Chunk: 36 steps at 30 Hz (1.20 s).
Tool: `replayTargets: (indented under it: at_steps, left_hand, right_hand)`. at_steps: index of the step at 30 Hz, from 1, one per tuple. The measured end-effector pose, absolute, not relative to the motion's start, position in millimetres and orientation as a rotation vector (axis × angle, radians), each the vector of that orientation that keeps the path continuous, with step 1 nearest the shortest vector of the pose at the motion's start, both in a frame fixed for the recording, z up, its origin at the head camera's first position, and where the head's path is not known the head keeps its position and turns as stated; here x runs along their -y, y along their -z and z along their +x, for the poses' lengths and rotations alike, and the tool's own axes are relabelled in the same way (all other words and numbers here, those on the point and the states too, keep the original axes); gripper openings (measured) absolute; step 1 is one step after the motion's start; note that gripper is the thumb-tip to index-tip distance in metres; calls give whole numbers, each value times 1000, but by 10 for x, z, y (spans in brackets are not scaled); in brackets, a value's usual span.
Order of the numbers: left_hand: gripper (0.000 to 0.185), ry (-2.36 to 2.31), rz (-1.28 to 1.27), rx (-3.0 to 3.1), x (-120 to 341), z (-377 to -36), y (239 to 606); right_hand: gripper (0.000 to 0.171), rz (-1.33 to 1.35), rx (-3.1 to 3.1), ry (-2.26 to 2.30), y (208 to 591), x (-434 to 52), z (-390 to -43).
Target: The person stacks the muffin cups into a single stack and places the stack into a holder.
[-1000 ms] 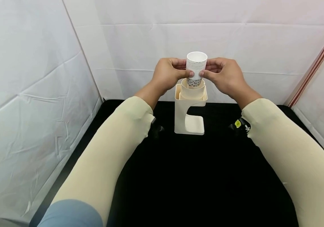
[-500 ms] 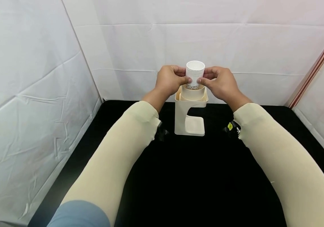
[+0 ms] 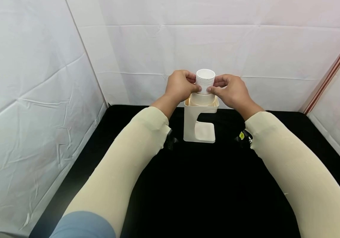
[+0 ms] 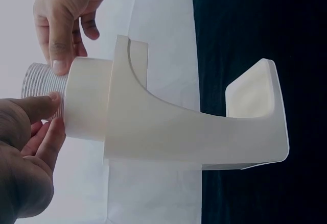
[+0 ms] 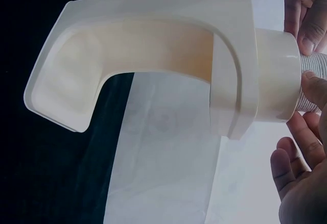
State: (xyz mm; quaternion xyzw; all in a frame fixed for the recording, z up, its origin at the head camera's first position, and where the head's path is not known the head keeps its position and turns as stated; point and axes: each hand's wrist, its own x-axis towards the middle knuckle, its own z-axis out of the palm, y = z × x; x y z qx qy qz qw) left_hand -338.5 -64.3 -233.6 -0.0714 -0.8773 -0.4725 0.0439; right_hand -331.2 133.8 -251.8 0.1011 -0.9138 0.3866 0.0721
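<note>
A stack of white paper cups (image 3: 205, 80) stands upright, its lower part inside the round collar (image 3: 202, 99) on top of a cream cup dispenser (image 3: 190, 123). My left hand (image 3: 180, 86) pinches the stack from the left between thumb and fingers, just above the collar. From the other side my right hand (image 3: 232, 90) pinches it the same way. In the left wrist view the ribbed rims of the stack (image 4: 42, 82) stick out of the collar (image 4: 88, 99). The right wrist view shows the dispenser's open front and its base tray (image 5: 69, 83). The cups' printed lower part is hidden.
The dispenser stands toward the back of a table with a black cloth (image 3: 211, 185). White sheeting (image 3: 146, 43) hangs close behind it, with more along the left (image 3: 33, 115) and right sides.
Both hands have lowered the cup stack further into the collar. Its printed lower part, visible a second ago, is now hidden. The dispenser has stayed about where it was.
</note>
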Motion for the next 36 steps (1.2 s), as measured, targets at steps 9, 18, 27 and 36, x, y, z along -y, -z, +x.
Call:
replayTargets:
  at_steps: [9,18,27,36]
  left_hand:
    - [39,1431,-193,2690,636,-3374,2337]
    - [38,1454,-227,2687,663,-3349,2347]
    - [33,1498,-258,2646,700,-3326,2385]
    - [35,1357,-358,2663,871,-3323,2499]
  right_hand:
    - [56,292,2744,-1179,2547,-1346,-3301]
    - [57,284,2741,-1193,2565,-1338,-3296]
    - [57,325,2713,-1169,2588,-1361,-3282]
    - [72,327,2770,-1094,2645,-1563,-3244]
